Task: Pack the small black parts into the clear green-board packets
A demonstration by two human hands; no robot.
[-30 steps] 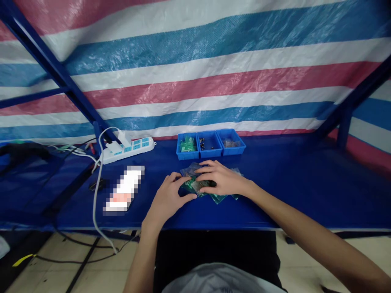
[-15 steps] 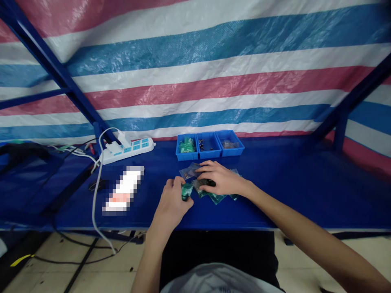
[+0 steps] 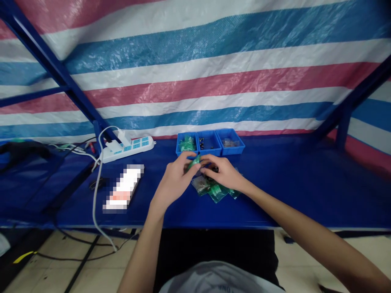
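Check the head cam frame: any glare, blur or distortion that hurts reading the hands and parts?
Head view: the striped tarp shows soft sheen but no blown glare; straight frame bars bow toward the edges, a wide-angle effect; the left hand and right hand are slightly soft, and the small green piece between them is too small to make out; a pixelated patch masks something on the blue table.

Green packet (image 3: 194, 162), blue bins (image 3: 210, 143)

A white power strip (image 3: 128, 149) lies on the blue desk (image 3: 290, 191). Three blue bins (image 3: 210, 142) sit in a row near the striped tarp (image 3: 195, 73).
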